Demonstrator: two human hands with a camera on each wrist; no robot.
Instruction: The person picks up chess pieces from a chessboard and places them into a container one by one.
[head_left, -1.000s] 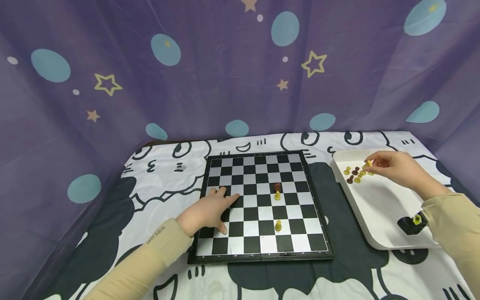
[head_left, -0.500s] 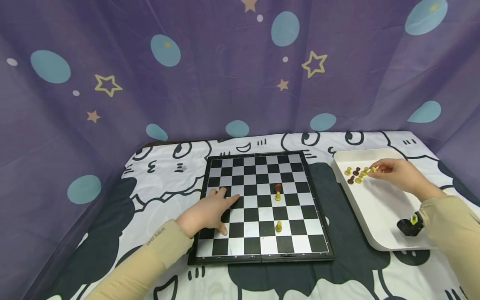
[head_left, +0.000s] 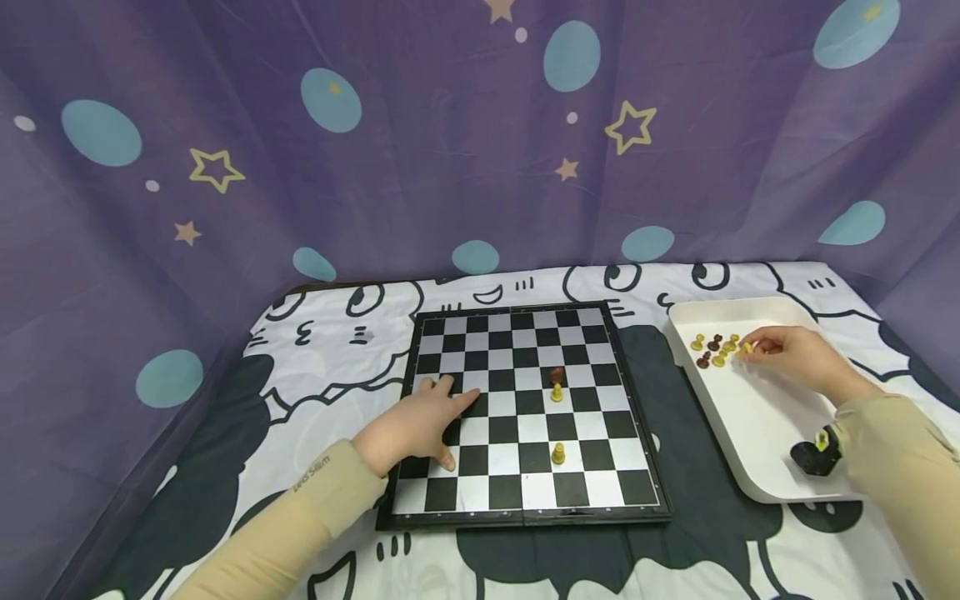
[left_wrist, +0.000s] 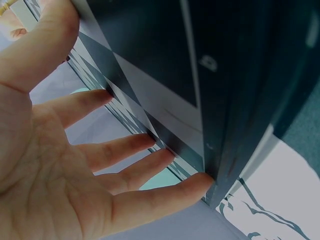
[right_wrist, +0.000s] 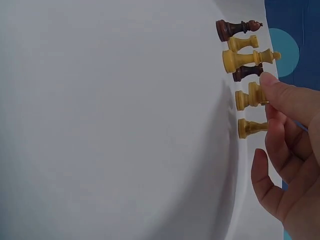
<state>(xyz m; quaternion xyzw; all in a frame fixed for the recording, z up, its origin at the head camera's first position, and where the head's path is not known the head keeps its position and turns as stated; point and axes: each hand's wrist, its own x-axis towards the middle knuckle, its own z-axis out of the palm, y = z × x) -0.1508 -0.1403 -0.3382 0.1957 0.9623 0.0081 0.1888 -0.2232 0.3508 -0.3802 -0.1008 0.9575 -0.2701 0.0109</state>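
Observation:
My left hand (head_left: 420, 423) rests with spread fingers on the left side of the black-and-white chessboard (head_left: 502, 428); in the left wrist view its fingertips touch the squares and border. Over the far part of a white tray (head_left: 765, 433), my right hand (head_left: 797, 358) pinches a yellow chess piece (right_wrist: 256, 94) between thumb and fingers, low among the standing pieces. Beside it stand a yellow king (right_wrist: 245, 60), a dark bishop (right_wrist: 235, 29) and several others. On the board, a dark red piece (head_left: 557, 375) stands right behind a yellow piece (head_left: 557, 392); another yellow piece (head_left: 558, 453) is nearer.
The tray's raised wall (head_left: 705, 417) lies to the right of the board, across a strip of dark cloth. A patterned cloth (head_left: 330, 333) covers the table. Behind hangs a purple curtain (head_left: 450, 150). A black wrist device (head_left: 816, 455) sits by the right cuff.
My right hand has come down and slightly nearer in the tray, lowering the yellow chess piece to the level of the others. The left hand has stayed in place on the board.

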